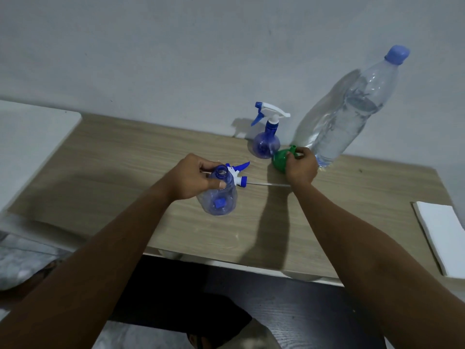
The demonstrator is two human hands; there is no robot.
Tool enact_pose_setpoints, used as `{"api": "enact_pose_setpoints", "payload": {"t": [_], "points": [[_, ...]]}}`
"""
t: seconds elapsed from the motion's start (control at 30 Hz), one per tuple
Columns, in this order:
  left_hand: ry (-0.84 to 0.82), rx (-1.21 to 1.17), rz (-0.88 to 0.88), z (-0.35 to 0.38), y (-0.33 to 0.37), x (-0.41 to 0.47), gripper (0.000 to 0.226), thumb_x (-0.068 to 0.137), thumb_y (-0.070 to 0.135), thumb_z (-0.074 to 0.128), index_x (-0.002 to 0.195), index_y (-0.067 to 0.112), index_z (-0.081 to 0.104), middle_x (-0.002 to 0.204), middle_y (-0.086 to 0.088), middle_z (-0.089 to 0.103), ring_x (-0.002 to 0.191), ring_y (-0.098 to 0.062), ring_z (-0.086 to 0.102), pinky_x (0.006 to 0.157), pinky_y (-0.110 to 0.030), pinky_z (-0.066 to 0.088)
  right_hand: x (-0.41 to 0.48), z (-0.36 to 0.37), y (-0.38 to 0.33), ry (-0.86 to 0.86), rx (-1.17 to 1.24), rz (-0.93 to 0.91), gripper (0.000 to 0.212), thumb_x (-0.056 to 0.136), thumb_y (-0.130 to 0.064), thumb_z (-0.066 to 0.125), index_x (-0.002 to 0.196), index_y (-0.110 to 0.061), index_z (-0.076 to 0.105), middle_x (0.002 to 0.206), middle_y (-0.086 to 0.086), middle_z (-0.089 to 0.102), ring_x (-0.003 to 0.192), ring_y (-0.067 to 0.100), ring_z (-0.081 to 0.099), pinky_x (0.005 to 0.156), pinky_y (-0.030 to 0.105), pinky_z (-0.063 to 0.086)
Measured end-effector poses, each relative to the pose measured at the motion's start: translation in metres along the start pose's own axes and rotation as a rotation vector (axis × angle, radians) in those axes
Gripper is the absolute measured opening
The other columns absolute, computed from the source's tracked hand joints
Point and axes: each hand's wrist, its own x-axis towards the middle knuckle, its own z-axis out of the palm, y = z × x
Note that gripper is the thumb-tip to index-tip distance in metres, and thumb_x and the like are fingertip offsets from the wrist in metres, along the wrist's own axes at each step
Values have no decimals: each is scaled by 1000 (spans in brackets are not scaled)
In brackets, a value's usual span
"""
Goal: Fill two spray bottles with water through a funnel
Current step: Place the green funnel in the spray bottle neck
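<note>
left hand point(195, 176) grips the neck of the open spray bottle point(221, 195), thumb in front and fingers curled round the back. bottle is clear blue plastic, upright on the wooden table point(125, 159) near the middle, with its mouth uncovered. a small blue square shows through its base; cannot tell what it is. its removed trigger head point(237, 172), white and blue, lies on its side on the table just behind the bottle, with the thin clear dip tube point(266, 183) running right toward the other wrist. right hand point(300, 166) grasps the green funnel point(280, 161) from the right, fingers curled over its rim and spout end pointing up and back. cannot tell if the funnel is lifted or resting on the table. the funnel is just beside the second spray bottle point(266, 142), which stands upright at the back of the table by the wall with its trigger head on. the large water bottle point(349, 112) stands at back right, just behind the right hand, with its blue cap point(397, 54) on. it is bare clear plastic, water reaching most of the way up. a white folded sheet point(442, 238) lies at the table's right edge, well apart from the bottles. a white surface point(32, 127) sits at far left beside the table. no writing is legible on any item at this size.
</note>
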Motion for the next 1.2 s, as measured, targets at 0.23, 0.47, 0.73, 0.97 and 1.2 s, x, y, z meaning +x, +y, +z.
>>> {"api": "enact_pose_setpoints", "payload": {"t": [0.23,0.47,0.73,0.97,1.2], "points": [[30,-141,-29,3,-7,-8,42,79,8,81,119,14,72,108,2,76,105,-10,70,97,-30,54,-62,-18,-21,27,209,-70,16,73,-28,73,85,-19,67,77,-1,70,74,20,67,76,39,57],[66,-206,20,18,-17,-23,47,89,10,71,135,12,60,123,0,70,118,-11,63,108,-32,46,-116,-30,-46,-515,705,-28,22,81,5,76,82,-10,60,66,5,61,58,11,55,66,25,50],[18,-215,50,21,-22,-24,47,96,8,62,142,8,52,133,-1,65,127,-12,58,108,-24,43,-130,-31,-65,-735,664,-172,78,82,13,72,146,-17,40,71,10,59,74,19,66,84,39,61],[14,-191,89,20,-20,-25,50,97,5,59,145,5,47,140,-3,59,132,-12,53,114,-29,39,-136,-22,-73,-612,575,-381,66,77,17,75,132,-9,49,94,2,69,83,15,69,78,27,58],[-4,-194,65,20,-15,-27,33,98,6,58,129,15,62,126,7,68,122,-5,60,112,-31,43,-138,-12,-60,-584,417,-535,62,80,1,80,134,-9,52,123,11,65,91,14,66,82,33,56]]}}
